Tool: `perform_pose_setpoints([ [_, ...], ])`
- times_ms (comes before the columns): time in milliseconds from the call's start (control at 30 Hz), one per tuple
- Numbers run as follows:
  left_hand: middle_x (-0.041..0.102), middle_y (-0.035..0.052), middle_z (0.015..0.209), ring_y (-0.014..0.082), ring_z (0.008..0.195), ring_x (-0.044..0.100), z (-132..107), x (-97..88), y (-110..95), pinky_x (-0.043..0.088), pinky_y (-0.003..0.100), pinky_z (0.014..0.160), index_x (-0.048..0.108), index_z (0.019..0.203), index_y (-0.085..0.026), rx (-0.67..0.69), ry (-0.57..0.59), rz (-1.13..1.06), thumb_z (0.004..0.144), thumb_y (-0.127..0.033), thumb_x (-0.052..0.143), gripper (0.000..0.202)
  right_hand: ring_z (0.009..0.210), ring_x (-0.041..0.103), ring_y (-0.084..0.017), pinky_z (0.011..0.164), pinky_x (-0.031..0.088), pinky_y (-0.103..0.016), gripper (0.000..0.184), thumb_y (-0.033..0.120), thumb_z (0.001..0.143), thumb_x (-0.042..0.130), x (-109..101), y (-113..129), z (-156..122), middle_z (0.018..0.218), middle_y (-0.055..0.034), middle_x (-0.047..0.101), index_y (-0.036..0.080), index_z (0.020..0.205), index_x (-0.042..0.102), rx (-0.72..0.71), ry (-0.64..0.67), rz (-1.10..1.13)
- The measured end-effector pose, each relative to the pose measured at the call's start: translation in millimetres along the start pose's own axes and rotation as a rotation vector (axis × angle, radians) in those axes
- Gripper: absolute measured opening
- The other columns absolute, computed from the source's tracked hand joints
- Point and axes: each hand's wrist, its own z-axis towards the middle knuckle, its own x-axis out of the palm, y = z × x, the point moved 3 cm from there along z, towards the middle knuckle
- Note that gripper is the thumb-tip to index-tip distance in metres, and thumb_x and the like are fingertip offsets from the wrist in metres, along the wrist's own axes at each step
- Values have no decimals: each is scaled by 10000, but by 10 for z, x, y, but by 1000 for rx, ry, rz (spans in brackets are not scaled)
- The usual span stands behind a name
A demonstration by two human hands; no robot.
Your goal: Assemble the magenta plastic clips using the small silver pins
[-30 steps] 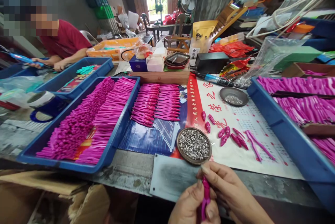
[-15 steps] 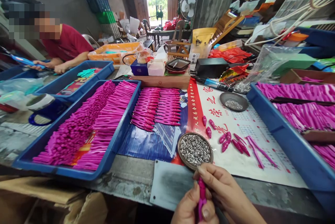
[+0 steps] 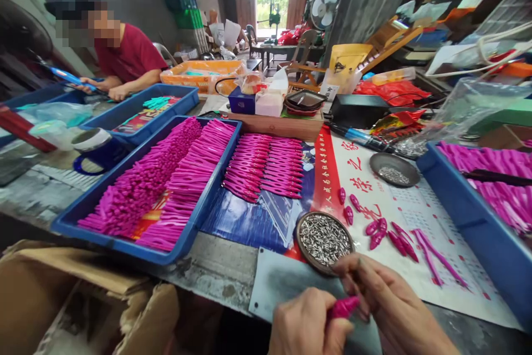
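My left hand is closed around a glossy magenta plastic piece, whose tapered end sticks out to the right. Close by it, my right hand has thumb and fingers pinched together at the near rim of a round bowl full of small silvery metal pins. Whatever lies in that pinch is too small or hidden to make out. Below the bowl a grey metal plate lies partly under my hands. Several short magenta pieces and two long thin magenta strips rest on the calendar sheet to the right.
A blue tray of magenta strips stands at left, with rows of magenta pieces beside it. Another blue tray flanks the right. A dark dish holds small metal bits. Across the table sits a person in a red shirt.
My hands have come apart from their shared hold on the magenta piece. The left has turned it sideways; the right has shifted towards the bowl's rim. The whole view has swung left.
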Motion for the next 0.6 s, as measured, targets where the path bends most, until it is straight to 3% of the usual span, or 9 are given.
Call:
perform_pose_setpoints([
  [133, 594, 74, 720, 240, 687, 464, -89, 29, 116, 266, 336, 682, 734, 812, -256, 50, -151, 47, 744, -267, 758, 73, 735, 653, -237, 649, 527, -317, 283, 474, 876, 626, -184, 115, 119, 820, -74, 696, 203, 919, 697, -270, 10, -530],
  [267, 582, 73, 727, 239, 690, 420, -110, 53, 140, 240, 354, 712, 716, 770, -250, 2, -224, 41, 754, -295, 754, 60, 842, 690, -260, 710, 544, -355, 249, 337, 926, 505, -213, 89, 337, 1011, -106, 691, 210, 1073, 661, -476, 83, -961],
  [367, 544, 61, 699, 236, 670, 367, -107, 33, 144, 217, 349, 682, 694, 730, -254, -10, -266, -16, 737, -288, 772, 85, 836, 691, -269, 681, 538, -361, 251, 262, 925, 452, -143, 46, 489, 1018, -120, 669, 193, 1089, 629, -527, 120, -1219],
  [433, 514, 51, 679, 235, 660, 341, -103, 10, 159, 204, 344, 663, 678, 714, -257, -14, -280, -57, 714, -243, 788, 110, 756, 683, -258, 622, 514, -345, 203, 221, 917, 432, -95, 31, 563, 947, -109, 660, 190, 990, 619, -520, 130, -1328],
  [600, 479, 31, 668, 223, 652, 359, -76, -65, 175, 227, 339, 671, 660, 724, -260, -71, -214, 44, 734, -238, 767, 110, 652, 652, -247, 561, 447, -319, 200, 199, 926, 388, -53, 19, 648, 784, -83, 635, 204, 810, 551, -495, 137, -1358],
])
